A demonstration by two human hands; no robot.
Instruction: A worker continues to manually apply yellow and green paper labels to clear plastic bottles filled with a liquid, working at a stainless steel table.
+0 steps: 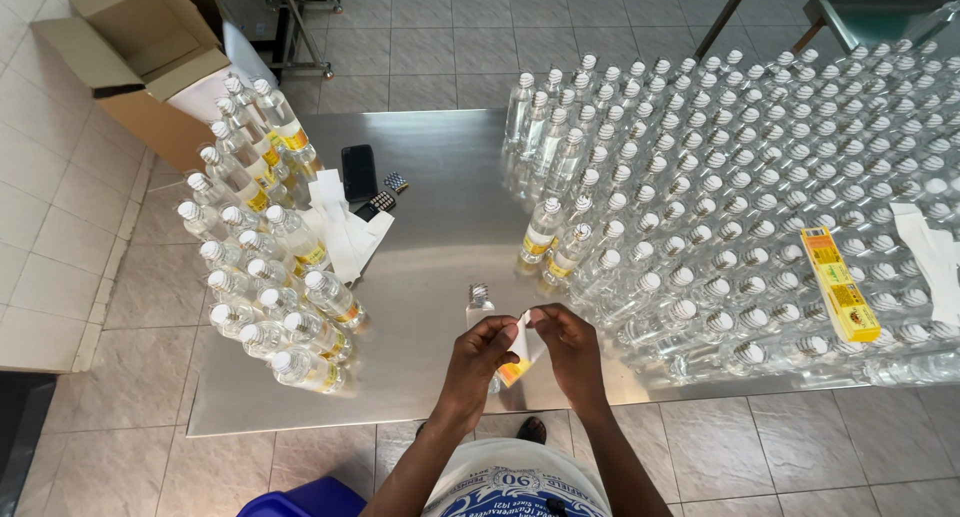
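My left hand (482, 362) and my right hand (570, 349) meet over the near edge of the steel table (440, 217). Both pinch a small white and yellow label strip (519, 352) between the fingertips. Just beyond my left hand stands one small clear bottle (480, 304) with a silver cap, bearing no label that I can see. Two labelled bottles (553, 239) stand a little farther off, at the front of the big group on the right.
Several clear capped bottles without labels (760, 167) fill the table's right side, with a yellow label stack (840, 284) and white strips (932, 252) on top. Labelled bottles (265, 247) crowd the left. A black phone (358, 172), backing papers (345, 232) and a cardboard box (135, 67) lie beyond.
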